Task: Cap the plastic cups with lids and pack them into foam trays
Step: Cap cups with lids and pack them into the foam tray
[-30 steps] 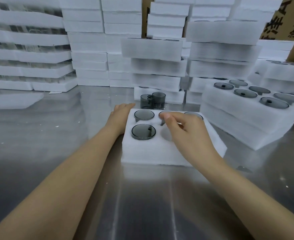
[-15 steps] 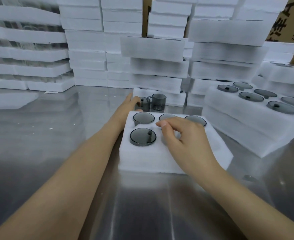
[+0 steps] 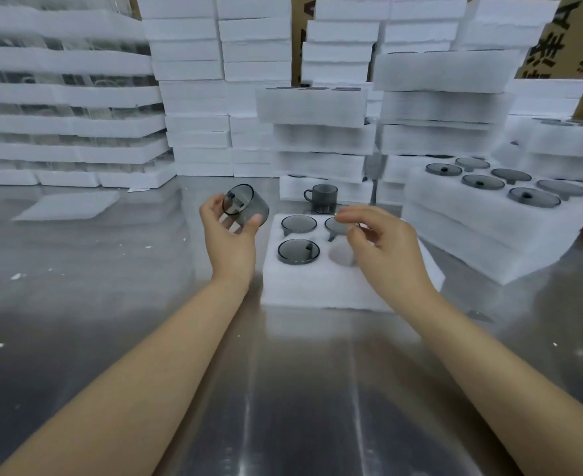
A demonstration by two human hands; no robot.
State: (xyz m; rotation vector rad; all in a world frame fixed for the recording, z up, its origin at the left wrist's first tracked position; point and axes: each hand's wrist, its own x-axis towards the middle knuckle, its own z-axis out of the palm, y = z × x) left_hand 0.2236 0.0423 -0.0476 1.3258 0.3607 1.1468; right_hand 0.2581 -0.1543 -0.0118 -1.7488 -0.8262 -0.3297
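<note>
Two hands are seen over the steel table [image 3: 111, 304]. One grey plastic cup [image 3: 248, 205] is held by the left hand [image 3: 230, 240] above the table, just left of the near foam tray [image 3: 334, 290]. The cup is tilted on its side and is gripped between the thumb and the curled fingers. The right hand [image 3: 389, 252] is held above the same tray with fingers loosely curled and only a narrow gap between thumb and forefinger; nothing is gripped by it.

The near foam tray is placed at the middle of the table. Three cups are counted in its holes: a front left cup [image 3: 298, 251] closed with a lid, a back left cup [image 3: 299, 224], and a back middle cup [image 3: 336, 225] that is partly hidden by the right fingers. One empty hole [image 3: 342, 254] is seen at the front middle. The rest of this tray is covered by the right hand.

One loose cup [image 3: 324, 198] with a handle is stood upright on the table just behind this tray. Toward the right edge a second foam tray [image 3: 455, 214] is laid on another foam block, and six capped cups [image 3: 483, 182] are counted in it, in two rows of three. Stacks of white foam trays [image 3: 193, 97] are piled along the far edge
</note>
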